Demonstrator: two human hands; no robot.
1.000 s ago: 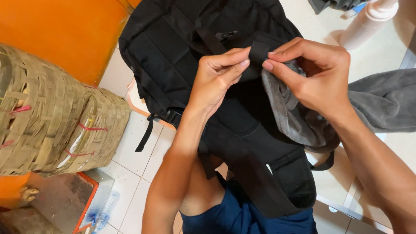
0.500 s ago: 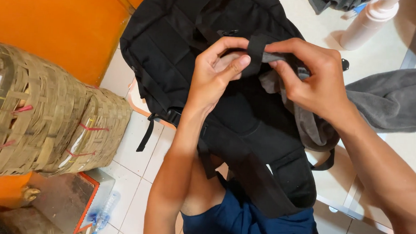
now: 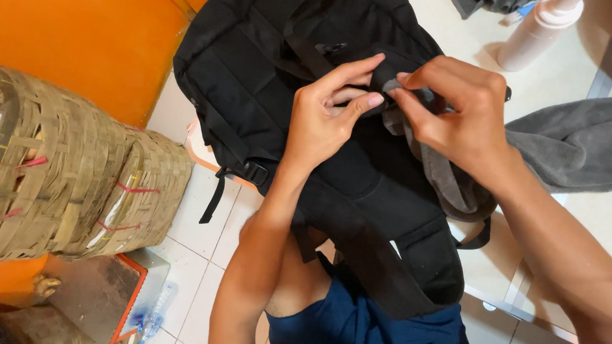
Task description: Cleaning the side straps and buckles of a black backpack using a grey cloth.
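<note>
black backpack [image 3: 309, 102] lies across the lap, its long axis running from 11 to 5 o'clock. both hands pinch its top strap [image 3: 382, 82]: left hand [image 3: 322, 120] at 9 o'clock, right hand [image 3: 455, 113] at 3 o'clock, grey towel [image 3: 573, 140] beyond.

A black fabric backpack [image 3: 267, 107] lies across the person's lap, both hands on its upper middle. Two woven bamboo baskets [image 3: 61, 173] sit left of it. A grey towel [image 3: 580, 141] lies right, a white plastic bottle [image 3: 537, 30] beyond that
</note>
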